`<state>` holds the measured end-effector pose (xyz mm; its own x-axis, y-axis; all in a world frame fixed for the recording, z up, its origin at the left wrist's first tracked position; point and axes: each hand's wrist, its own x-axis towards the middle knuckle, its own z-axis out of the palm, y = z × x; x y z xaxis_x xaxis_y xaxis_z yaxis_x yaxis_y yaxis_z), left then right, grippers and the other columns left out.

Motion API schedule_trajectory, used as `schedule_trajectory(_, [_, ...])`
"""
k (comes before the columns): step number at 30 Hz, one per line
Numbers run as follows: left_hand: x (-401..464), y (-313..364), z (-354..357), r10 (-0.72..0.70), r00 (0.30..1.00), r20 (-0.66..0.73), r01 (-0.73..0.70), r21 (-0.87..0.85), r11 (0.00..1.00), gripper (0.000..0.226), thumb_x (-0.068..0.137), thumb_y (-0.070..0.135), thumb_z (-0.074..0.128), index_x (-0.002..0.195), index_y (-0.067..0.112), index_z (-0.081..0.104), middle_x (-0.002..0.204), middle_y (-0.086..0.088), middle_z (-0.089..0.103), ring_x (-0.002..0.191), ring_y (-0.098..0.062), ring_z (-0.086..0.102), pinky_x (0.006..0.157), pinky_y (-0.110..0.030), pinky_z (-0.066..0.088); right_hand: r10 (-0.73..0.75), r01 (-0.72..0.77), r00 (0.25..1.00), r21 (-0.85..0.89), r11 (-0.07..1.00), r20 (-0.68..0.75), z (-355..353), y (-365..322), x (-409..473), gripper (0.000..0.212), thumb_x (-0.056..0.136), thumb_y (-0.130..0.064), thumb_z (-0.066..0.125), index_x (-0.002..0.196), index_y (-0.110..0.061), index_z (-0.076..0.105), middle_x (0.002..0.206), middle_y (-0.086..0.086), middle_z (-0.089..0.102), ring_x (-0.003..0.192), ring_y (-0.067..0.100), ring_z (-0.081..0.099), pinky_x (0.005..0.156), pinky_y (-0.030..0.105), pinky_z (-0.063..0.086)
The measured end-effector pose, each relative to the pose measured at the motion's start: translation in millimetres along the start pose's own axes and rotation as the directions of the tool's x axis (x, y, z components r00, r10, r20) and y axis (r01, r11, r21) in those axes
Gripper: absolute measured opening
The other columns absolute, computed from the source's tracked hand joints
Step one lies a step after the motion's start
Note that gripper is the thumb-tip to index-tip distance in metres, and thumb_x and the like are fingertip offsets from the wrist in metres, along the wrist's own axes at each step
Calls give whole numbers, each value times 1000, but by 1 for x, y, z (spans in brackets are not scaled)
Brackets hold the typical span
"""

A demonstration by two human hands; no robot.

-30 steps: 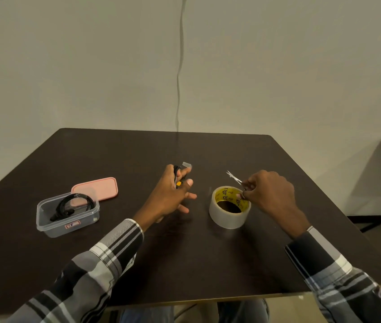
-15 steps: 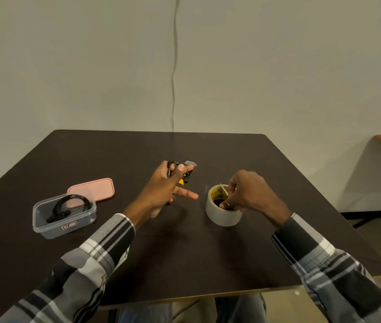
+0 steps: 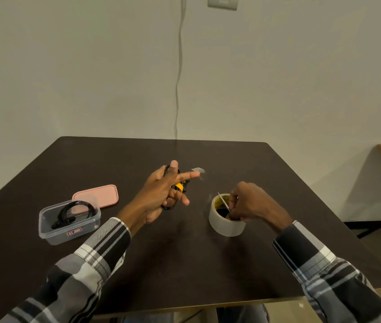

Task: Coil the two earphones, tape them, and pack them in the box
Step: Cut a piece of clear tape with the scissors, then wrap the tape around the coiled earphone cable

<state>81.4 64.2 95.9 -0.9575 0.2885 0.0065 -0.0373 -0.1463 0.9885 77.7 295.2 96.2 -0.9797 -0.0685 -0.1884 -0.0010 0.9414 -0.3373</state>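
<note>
The left hand (image 3: 161,194) grips the coiled earphone (image 3: 177,186), a cut tape strip (image 3: 198,170) stuck to its outstretched fingertip, pointing right toward the right hand (image 3: 250,203), which pinches small scissors (image 3: 224,202) over the tape roll (image 3: 225,220).

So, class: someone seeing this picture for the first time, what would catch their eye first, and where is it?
Mid-table, the left hand holds a coiled black-and-yellow earphone, with a small piece of tape stuck to its outstretched finger. To its right, the right hand lowers small scissors into the tape roll. At the left, a clear box already holds a black earphone.
</note>
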Motion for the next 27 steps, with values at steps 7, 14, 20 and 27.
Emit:
schedule_trajectory(7, [-1,2,0,34,999,-14,-34,10,999,48,101,44,36,121,0,37,113,-4,73,41,-13,53,33,-13,24,-10,11,998,-7,1000,59,-1,2,2,4,86,-11,72,90,-12,72,94,4,71,81,19,72,60,18,57])
schedule_trajectory(14, [-3,6,-1,65,997,31,-67,62,996,38,100,48,34,105,10,39,116,-4,72,43,-15,54,33,-13,25,-31,185,970,652,736,-240,-14,-22,-9,18,93,-26,68,90,-8,70,82,8,75,64,13,66,57,23,54])
schedule_trajectory(20, [-5,9,1,83,995,56,-89,121,989,44,101,45,34,114,4,39,115,-4,72,42,-15,54,34,-14,24,0,172,981,877,448,-193,-17,-39,-15,29,95,-31,64,102,-4,70,84,7,77,72,14,70,65,26,58])
schedule_trajectory(27, [-7,9,2,74,994,84,-87,172,981,39,102,44,34,113,7,40,115,-3,72,43,-15,54,35,-13,29,-5,146,988,919,367,-154,-18,-40,-13,32,80,-13,80,111,-7,70,90,9,77,76,15,73,70,30,59])
